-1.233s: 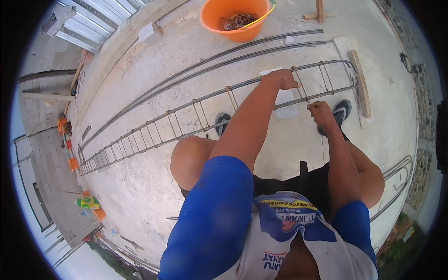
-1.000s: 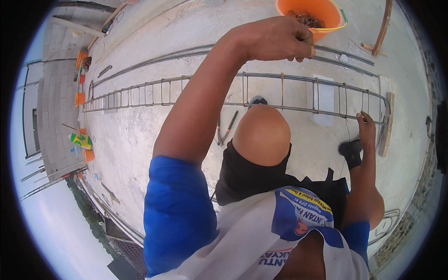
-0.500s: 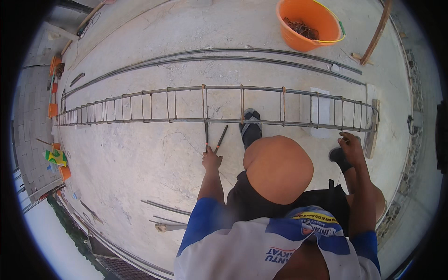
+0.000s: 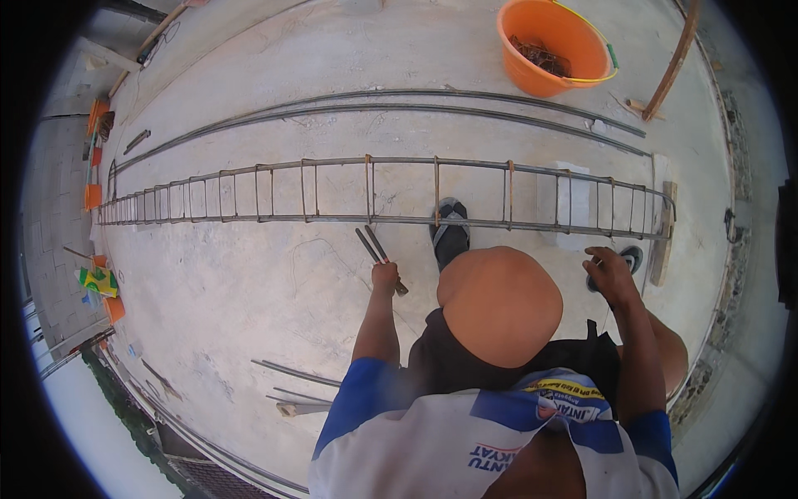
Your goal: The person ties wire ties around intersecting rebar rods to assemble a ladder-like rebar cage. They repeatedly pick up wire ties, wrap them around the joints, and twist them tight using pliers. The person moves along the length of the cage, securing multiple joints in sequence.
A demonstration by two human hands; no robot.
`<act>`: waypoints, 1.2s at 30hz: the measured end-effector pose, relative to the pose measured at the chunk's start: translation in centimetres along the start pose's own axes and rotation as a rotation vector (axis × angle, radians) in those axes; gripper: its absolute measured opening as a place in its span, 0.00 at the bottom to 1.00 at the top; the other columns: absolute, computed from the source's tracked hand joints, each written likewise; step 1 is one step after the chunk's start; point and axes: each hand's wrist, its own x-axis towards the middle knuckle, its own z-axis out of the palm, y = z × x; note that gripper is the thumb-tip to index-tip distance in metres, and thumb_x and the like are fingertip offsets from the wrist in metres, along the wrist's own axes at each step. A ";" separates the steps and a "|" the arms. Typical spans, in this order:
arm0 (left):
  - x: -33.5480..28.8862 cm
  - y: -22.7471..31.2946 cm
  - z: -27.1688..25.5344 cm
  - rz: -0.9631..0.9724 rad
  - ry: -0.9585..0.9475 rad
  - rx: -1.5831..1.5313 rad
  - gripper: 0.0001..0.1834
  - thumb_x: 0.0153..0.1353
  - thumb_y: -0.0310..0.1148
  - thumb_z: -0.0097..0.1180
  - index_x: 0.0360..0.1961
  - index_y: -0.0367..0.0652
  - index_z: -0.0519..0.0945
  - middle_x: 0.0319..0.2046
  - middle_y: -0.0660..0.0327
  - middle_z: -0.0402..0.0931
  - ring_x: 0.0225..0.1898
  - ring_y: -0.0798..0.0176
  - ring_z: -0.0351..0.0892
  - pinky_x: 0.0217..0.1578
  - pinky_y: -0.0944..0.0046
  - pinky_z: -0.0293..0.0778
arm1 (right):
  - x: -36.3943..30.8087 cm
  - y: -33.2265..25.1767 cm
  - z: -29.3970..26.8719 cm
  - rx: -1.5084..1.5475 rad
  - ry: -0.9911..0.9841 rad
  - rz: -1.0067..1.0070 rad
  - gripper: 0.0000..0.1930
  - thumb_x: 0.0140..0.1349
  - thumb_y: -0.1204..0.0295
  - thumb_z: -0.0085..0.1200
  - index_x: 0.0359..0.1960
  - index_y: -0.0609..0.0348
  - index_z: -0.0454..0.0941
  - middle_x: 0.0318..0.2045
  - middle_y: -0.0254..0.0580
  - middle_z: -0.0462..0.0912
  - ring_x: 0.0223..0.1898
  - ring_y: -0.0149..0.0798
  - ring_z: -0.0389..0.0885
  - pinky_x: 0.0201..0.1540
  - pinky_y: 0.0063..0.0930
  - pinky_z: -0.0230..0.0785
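My left hand (image 4: 385,275) is closed around a pair of long-handled pincers (image 4: 378,248). Two dark handle bars point up toward the rebar cage, side by side, and the tool's other end (image 4: 402,289) sticks out below my fist. A long, narrow rebar cage (image 4: 474,223) with several rectangular stirrups lies across the floor in front of me. My right hand (image 4: 613,274) hovers on the near side of the cage's right part, touching nothing visible. Its fingers are bent, with finger and thumb a little apart. My left foot (image 4: 450,229) reaches under the cage's near bar.
Long loose bars (image 4: 399,106) lie beyond the cage. An orange bucket (image 4: 532,76) with dark scraps stands at the far right, near a leaning wooden post (image 4: 672,62). The cage's right end meets a wooden block (image 4: 662,241). Short bars (image 4: 295,372) lie left of my body.
The pincers' handles have come together and the tool has turned in my left hand, away from the cage. My right hand has drawn back from the cage's near bar.
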 end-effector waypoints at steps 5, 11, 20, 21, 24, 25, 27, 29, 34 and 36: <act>-10.0 1.7 -3.6 0.027 -0.231 -0.332 0.16 0.61 0.30 0.45 0.51 0.39 0.69 0.32 0.53 0.76 0.26 0.61 0.75 0.23 0.61 0.72 | -1.6 -2.0 0.5 0.075 -0.006 -0.030 0.19 0.61 0.65 0.56 0.51 0.62 0.77 0.42 0.52 0.81 0.40 0.47 0.80 0.47 0.37 0.71; -23.0 10.4 -12.3 0.536 0.006 0.110 0.18 0.53 0.25 0.44 0.45 0.35 0.77 0.31 0.55 0.79 0.29 0.62 0.77 0.32 0.64 0.73 | -5.4 -9.1 -4.3 0.248 0.072 -0.286 0.17 0.59 0.71 0.58 0.50 0.60 0.78 0.38 0.44 0.79 0.39 0.40 0.77 0.43 0.32 0.69; -44.0 36.3 3.8 1.852 0.132 1.195 0.13 0.51 0.23 0.50 0.34 0.45 0.84 0.30 0.59 0.82 0.32 0.54 0.82 0.37 0.55 0.73 | -8.7 -13.5 -11.2 -0.403 0.441 -0.472 0.29 0.56 0.55 0.63 0.56 0.58 0.74 0.47 0.51 0.78 0.48 0.52 0.78 0.52 0.43 0.70; -46.0 37.0 8.4 1.930 0.070 1.265 0.10 0.51 0.25 0.51 0.32 0.46 0.84 0.30 0.59 0.82 0.31 0.55 0.82 0.36 0.56 0.72 | -8.9 -11.3 -12.1 -0.311 0.386 -0.302 0.26 0.57 0.55 0.62 0.52 0.60 0.75 0.41 0.49 0.80 0.43 0.52 0.79 0.48 0.42 0.71; -46.7 37.0 16.1 2.186 0.033 1.185 0.08 0.52 0.29 0.56 0.33 0.46 0.84 0.30 0.56 0.82 0.37 0.56 0.82 0.40 0.55 0.72 | -9.5 -6.3 -13.2 -0.119 0.275 -0.099 0.19 0.62 0.58 0.56 0.41 0.65 0.76 0.24 0.44 0.81 0.29 0.45 0.81 0.38 0.37 0.72; -44.5 36.1 18.4 2.370 0.005 0.919 0.08 0.52 0.29 0.57 0.34 0.45 0.85 0.33 0.54 0.82 0.39 0.55 0.82 0.41 0.54 0.73 | -9.9 -4.7 -13.0 0.069 0.158 -0.010 0.17 0.63 0.60 0.54 0.39 0.66 0.76 0.23 0.43 0.80 0.26 0.41 0.80 0.36 0.34 0.72; -43.2 34.0 23.0 2.231 -0.146 0.449 0.10 0.52 0.30 0.56 0.36 0.45 0.84 0.35 0.53 0.82 0.40 0.53 0.82 0.41 0.53 0.74 | -10.0 1.7 -11.8 0.377 0.080 0.123 0.14 0.63 0.64 0.52 0.35 0.66 0.76 0.22 0.41 0.80 0.23 0.34 0.79 0.32 0.31 0.72; -40.9 31.5 26.9 1.732 -0.333 0.287 0.12 0.53 0.31 0.55 0.38 0.43 0.84 0.36 0.54 0.82 0.40 0.50 0.81 0.42 0.52 0.75 | -9.7 8.7 -9.1 0.517 0.146 0.213 0.11 0.60 0.68 0.51 0.34 0.67 0.76 0.24 0.42 0.80 0.23 0.34 0.81 0.31 0.31 0.72; -31.1 20.9 34.5 0.282 -0.822 0.189 0.22 0.65 0.44 0.51 0.52 0.37 0.73 0.39 0.56 0.80 0.38 0.56 0.82 0.40 0.54 0.75 | -9.4 15.4 -5.6 0.344 0.063 0.418 0.20 0.55 0.77 0.45 0.51 0.63 0.75 0.30 0.52 0.82 0.24 0.43 0.83 0.34 0.36 0.75; -29.6 18.4 36.4 0.219 -0.891 0.084 0.22 0.67 0.44 0.50 0.52 0.38 0.70 0.39 0.56 0.79 0.37 0.56 0.82 0.40 0.55 0.76 | -9.2 11.7 -6.6 0.272 0.025 0.520 0.28 0.53 0.80 0.42 0.59 0.57 0.72 0.33 0.57 0.82 0.25 0.47 0.83 0.36 0.39 0.75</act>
